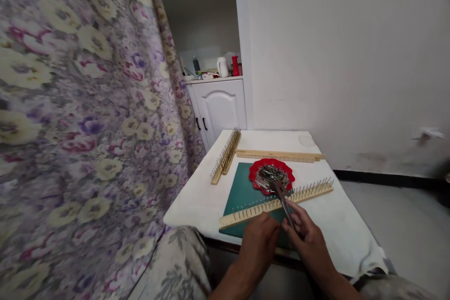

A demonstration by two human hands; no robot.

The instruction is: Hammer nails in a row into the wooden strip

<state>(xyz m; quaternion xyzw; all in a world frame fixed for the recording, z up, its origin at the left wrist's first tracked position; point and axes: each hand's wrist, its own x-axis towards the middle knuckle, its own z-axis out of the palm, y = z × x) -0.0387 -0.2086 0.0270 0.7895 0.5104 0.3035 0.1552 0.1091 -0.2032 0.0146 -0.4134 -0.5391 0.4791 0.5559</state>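
My right hand [309, 240] is closed around the handle of a dark-headed hammer [287, 213]. The hammer points away from me, its head over the near rim of a red scalloped dish [252, 181] and above a wooden strip. Loose nails [269, 174] fill the dish. The wooden strip [230, 220] lies slantwise across a green mat [235, 192], with a row of nails standing along most of its length. Close to the strip's near side, my left hand [258, 240] has its fingers curled together; whatever they may hold is hidden.
Two strips full of upright nails [227, 155] lie at the table's left. Bare wooden strips [277, 155] lie behind the dish. White cloth [197, 201] covers the table. A flowered curtain [87, 126] hangs left, a cabinet [221, 108] stands behind, and a wall [344, 65] rises at right.
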